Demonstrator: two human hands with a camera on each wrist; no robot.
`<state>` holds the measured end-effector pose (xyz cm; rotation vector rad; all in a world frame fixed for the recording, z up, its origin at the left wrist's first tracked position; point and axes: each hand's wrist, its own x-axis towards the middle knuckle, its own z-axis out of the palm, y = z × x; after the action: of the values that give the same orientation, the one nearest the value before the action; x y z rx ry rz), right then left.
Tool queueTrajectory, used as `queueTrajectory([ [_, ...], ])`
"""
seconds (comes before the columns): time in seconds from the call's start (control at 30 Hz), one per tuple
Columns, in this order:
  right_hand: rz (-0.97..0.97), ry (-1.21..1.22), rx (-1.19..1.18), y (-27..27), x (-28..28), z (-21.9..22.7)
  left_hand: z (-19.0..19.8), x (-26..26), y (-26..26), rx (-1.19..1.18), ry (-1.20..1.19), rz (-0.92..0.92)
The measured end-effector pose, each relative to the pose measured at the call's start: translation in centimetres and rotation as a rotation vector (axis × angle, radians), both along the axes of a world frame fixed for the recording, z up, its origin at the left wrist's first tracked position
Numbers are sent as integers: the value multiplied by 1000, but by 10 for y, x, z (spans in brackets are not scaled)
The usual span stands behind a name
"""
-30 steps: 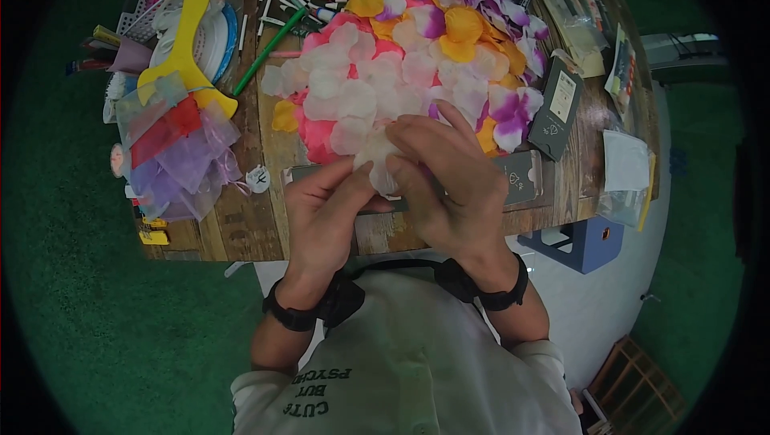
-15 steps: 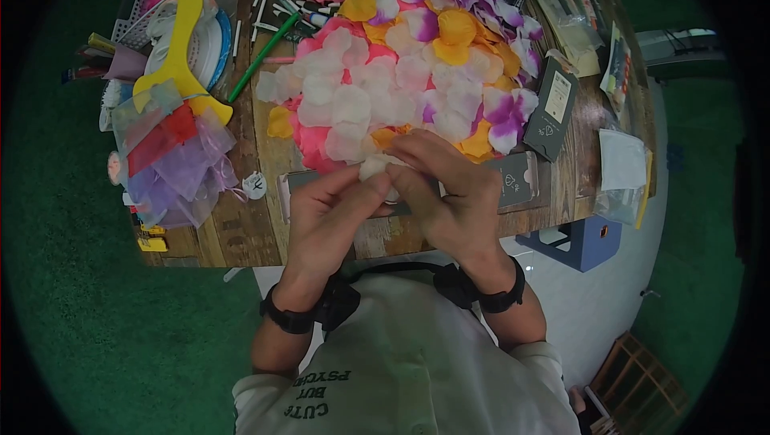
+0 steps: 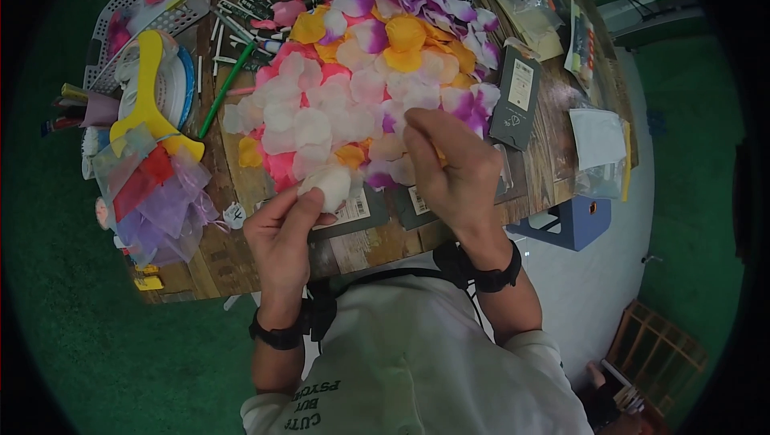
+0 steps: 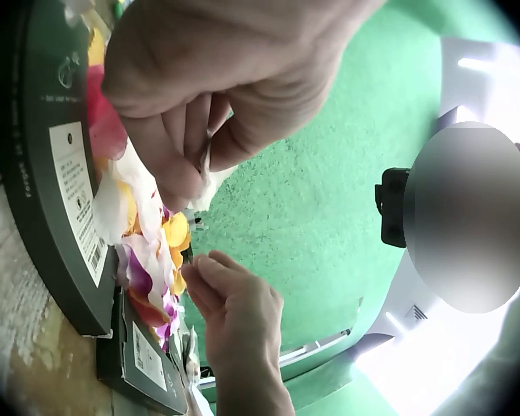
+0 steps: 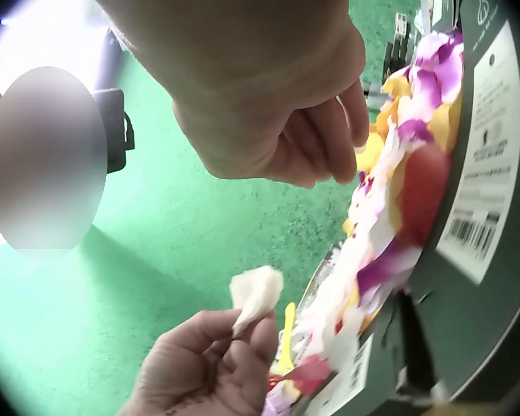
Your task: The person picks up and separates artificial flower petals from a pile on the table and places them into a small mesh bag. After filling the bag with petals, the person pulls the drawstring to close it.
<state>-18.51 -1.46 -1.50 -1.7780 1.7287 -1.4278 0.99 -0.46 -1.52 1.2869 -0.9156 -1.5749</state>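
Observation:
Between the thumb and fingers of my left hand (image 3: 281, 234), at the near edge of the heap, is a pinched white artificial petal (image 3: 330, 186). It stands up pale and creased above the fingertips in the right wrist view, a soft white petal (image 5: 258, 290). My right hand (image 3: 457, 174) hovers apart from the left, over the near right part of the petal heap (image 3: 321, 98). Its fingers are loosely bent, thumb close to the index finger, and nothing shows between them. White, pink, orange and purple petals make up the heap.
Dark boxes (image 3: 353, 212) with white labels lie along the near side, another dark box (image 3: 513, 102) at right. At left are mesh bags (image 3: 164, 210), a yellow Y-shaped piece (image 3: 148, 74) and a grey basket (image 3: 120, 26). Pens (image 3: 228, 86) lie behind; plastic packets (image 3: 597, 150) sit at right.
Both hands were together on the white petal; now they are apart. My right hand has let go and moved up and right, while the left has moved left with the petal.

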Motion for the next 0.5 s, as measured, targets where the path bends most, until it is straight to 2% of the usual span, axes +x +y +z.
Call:
queueTrajectory([
  [0.07,-159,228,-47,-4,-16,-8,0,-1,-1,3,3,7],
  [0.1,-165,233,-48,-7,-23,-9,0,-2,-2,2,7,1],
  [0.17,-241,468,11,-12,-35,-12,0,-5,-1,-6,-8,-30],
  [0.3,-276,497,132,-21,-38,-20,1,-6,0,4,-7,-42],
  [0.37,-191,442,183,-24,-39,-23,-1,-6,0,10,3,-31],
  [0.5,-189,333,164,-21,-40,-26,0,-6,2,11,-21,-34],
])
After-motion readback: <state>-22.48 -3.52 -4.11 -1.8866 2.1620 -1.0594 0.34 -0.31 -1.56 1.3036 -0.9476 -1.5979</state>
